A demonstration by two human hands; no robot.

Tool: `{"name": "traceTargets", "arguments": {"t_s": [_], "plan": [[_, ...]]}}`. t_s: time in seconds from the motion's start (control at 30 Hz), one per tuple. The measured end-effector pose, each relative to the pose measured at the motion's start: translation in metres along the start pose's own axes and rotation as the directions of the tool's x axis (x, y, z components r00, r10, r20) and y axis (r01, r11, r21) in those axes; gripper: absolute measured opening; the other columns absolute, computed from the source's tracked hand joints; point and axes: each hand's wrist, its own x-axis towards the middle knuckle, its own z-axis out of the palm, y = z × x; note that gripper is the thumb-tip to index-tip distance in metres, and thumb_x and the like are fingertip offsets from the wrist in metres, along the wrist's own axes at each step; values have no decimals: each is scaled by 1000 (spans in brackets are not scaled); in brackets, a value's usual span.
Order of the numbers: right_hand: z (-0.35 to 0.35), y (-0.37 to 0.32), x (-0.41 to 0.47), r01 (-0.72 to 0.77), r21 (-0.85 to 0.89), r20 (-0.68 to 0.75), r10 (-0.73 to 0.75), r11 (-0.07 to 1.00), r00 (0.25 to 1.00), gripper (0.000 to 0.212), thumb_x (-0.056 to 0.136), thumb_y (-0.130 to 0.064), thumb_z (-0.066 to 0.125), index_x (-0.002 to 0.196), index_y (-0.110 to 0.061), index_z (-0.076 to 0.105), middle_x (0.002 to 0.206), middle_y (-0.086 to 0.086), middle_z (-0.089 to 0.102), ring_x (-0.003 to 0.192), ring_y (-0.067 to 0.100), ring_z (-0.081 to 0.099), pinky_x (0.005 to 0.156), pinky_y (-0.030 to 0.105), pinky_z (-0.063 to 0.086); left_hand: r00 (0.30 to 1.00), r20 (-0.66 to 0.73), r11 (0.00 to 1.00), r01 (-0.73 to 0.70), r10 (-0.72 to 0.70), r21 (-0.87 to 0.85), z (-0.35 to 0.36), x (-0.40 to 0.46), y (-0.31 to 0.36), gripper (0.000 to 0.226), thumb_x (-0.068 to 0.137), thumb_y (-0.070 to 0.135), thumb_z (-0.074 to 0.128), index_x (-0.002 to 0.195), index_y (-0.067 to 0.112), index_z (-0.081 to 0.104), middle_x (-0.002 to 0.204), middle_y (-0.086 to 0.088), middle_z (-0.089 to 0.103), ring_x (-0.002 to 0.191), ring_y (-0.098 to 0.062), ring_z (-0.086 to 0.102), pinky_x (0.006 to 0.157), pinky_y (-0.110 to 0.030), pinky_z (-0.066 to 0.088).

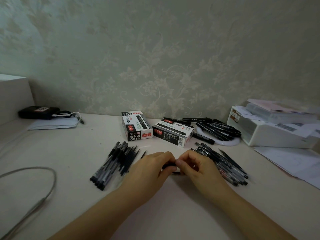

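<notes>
Printed "1120" in bold on two black, white and red cardboard boxes (170, 134) at the far middle of the smooth pale table (78, 149); smaller print too tiny to read. Pinched at the near middle between the curled fingers of left hand (152, 168) and right hand (195, 166): a slim black pen (168, 165), mostly hidden. Just left, a fan of clear-barrelled pens (114, 163); just right, a similar heap (223, 163); far right, black markers (218, 129) on a white ring

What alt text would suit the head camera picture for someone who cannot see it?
A left hand and right hand meet over a pale table, gripping a black pen between them. Pen piles lie on either side, with two pen boxes behind.
</notes>
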Motion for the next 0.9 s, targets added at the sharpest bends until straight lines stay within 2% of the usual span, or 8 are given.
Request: {"name": "traceTargets", "arguments": {"t_s": [0.07,0.17,0.23,0.47,0.57,0.73,0.83,0.9], "plan": [[0,1,0,6,-9,-13,-6,1000,1000,13,93,-33,62,83,-26,68,80,-3,68,73,13,61,71,33,52,1000,4,1000,-3,3,-12,1,1,1,14,94,39,50,100,31,60,92,16,63,82,-2,57,72,-27,50],[3,2,1,16,-37,-19,-17,999,1000,16,94,-33,60,81,-25,66,74,-5,65,63,3,53,60,19,45,1000,-3,999,-10,10,-33,1,1,1,16,94,38,51,100,27,62,91,13,64,81,-4,58,71,-27,50],[4,3,1,19,-30,-21,-20,999,1000,18,94,-33,60,80,-25,66,69,-7,63,60,0,51,58,17,43,1000,-6,999,-12,12,-39,0,1,1,15,94,36,53,100,26,63,89,13,65,79,-4,58,70,-25,49],[0,5,4,-11,198,-4,12,980,1000,6,89,-20,70,84,-24,71,81,3,73,78,20,70,76,30,58,998,45,996,47,-43,-81,-3,2,2,18,96,31,52,100,20,65,79,11,67,76,-2,61,69,-19,48],[-4,5,4,-7,203,17,3,979,1000,12,88,-14,72,87,-26,73,87,0,75,85,16,71,79,26,57,996,71,994,62,-55,-89,-3,2,3,21,98,30,49,100,17,66,78,9,68,74,-2,61,69,-16,46],[-8,3,3,-15,242,42,5,970,999,20,87,-2,69,97,-18,76,93,-3,77,89,10,72,77,14,52,998,8,995,56,-56,-88,-4,3,4,17,95,31,54,101,20,65,83,9,67,77,-4,61,72,-25,49],[-8,3,3,-24,206,43,15,978,999,15,88,-7,69,97,-18,76,91,-2,76,88,11,73,78,18,54,999,-27,997,15,-17,-77,-5,2,3,14,92,32,59,97,20,65,83,10,65,76,-5,58,69,-28,48],[-6,4,2,-8,117,45,3,993,999,10,91,-16,68,93,-22,75,87,-4,75,85,9,72,79,20,55,1000,-28,998,-1,-1,-61,-5,2,3,12,91,31,61,96,21,65,84,10,65,76,-5,58,69,-27,48]]}}
